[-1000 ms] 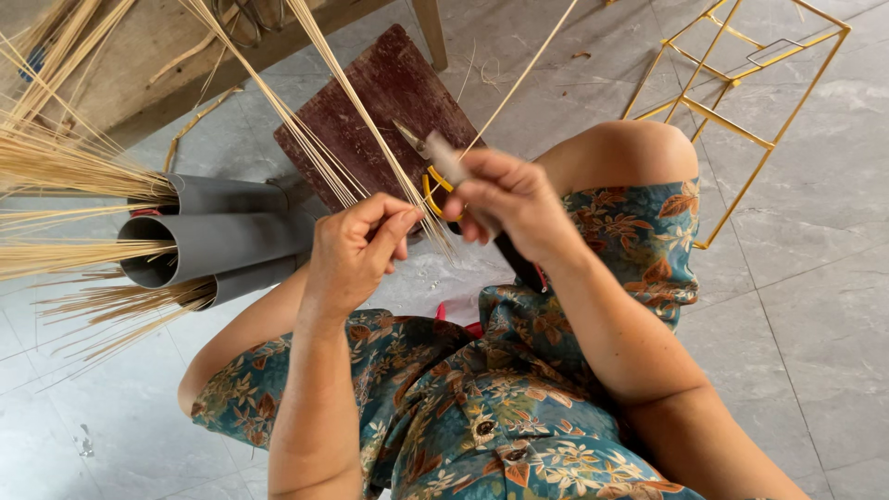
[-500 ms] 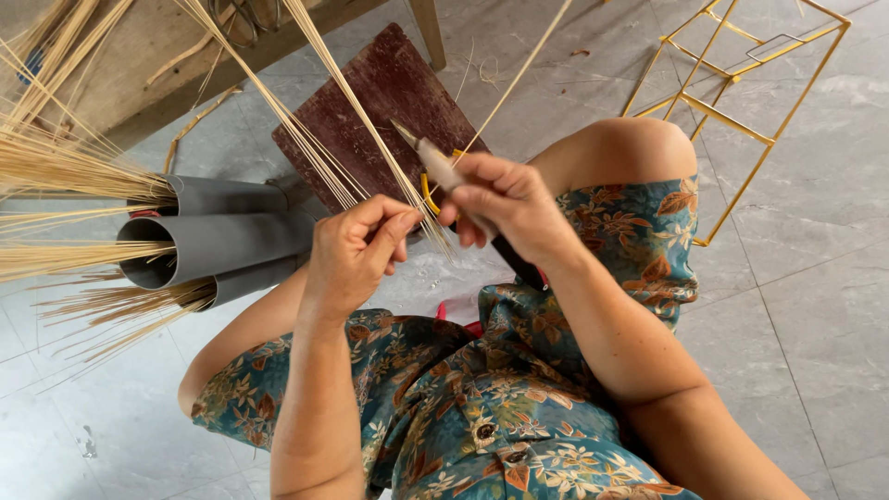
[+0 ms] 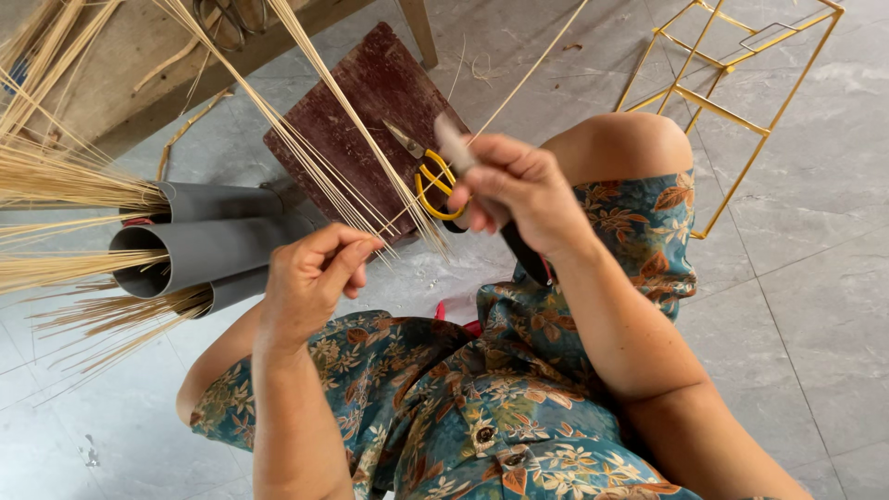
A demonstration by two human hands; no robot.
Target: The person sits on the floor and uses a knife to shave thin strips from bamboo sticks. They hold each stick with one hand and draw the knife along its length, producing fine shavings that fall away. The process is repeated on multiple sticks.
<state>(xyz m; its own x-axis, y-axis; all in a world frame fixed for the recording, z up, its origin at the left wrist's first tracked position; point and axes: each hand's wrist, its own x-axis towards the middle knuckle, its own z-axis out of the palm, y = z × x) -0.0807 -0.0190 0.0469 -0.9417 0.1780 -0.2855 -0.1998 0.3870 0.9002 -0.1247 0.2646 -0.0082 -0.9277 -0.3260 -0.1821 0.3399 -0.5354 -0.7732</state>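
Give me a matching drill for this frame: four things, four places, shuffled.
Things:
1. scissors
2. grey tubes
3. wire frame
4. knife

Places:
A. in the right hand
B. on the floor, upper right
C. on the dark wooden board
D. lying at left, stuffed with thin strips

Pairs: 1-C, 2-D, 3-B, 4-A

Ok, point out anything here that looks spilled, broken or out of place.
Nothing looks broken or spilled. A few loose straw strands lie scattered on the grey floor beyond the dark wooden board. The yellow-handled scissors lie on that board, close under the right hand.
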